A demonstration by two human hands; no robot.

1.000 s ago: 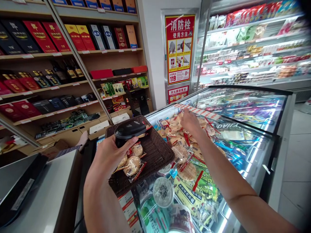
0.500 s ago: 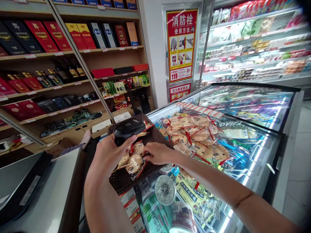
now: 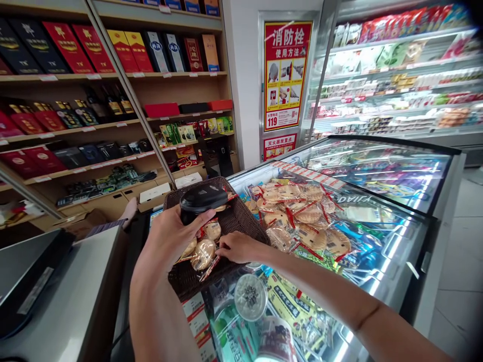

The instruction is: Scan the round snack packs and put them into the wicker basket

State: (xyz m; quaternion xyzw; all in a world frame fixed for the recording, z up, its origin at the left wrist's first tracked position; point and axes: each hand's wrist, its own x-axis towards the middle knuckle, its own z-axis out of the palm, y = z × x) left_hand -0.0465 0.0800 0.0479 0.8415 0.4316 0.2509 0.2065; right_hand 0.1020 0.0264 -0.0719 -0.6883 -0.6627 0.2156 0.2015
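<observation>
My left hand [image 3: 171, 234] is wrapped round a black handheld barcode scanner [image 3: 204, 197], held over a brown woven basket [image 3: 247, 221]. Several round biscuits in clear wrappers with red edges lie in the basket. Inside it, the closed fingers of my right hand [image 3: 239, 247] pinch the wrapper edge of one biscuit packet [image 3: 205, 254]. Part of that packet's edge is hidden behind the fingertips. To the right of the basket, a pile of similar wrapped biscuits [image 3: 307, 216] rests on the freezer's glass top.
The glass-topped freezer [image 3: 409, 221] holds colourful ice-cream packs and a round tub [image 3: 251, 296]. At the left stands a white counter [image 3: 94, 281] with a dark device [image 3: 33, 281]. Shelves of boxes and bottles [image 3: 188, 83] line the back; a bare limb [image 3: 130, 208] shows beyond the counter.
The view has shifted slightly. My right hand has moved a little left in the basket, along with the biscuit packet at its fingers. My left hand keeps hold of the scanner.
</observation>
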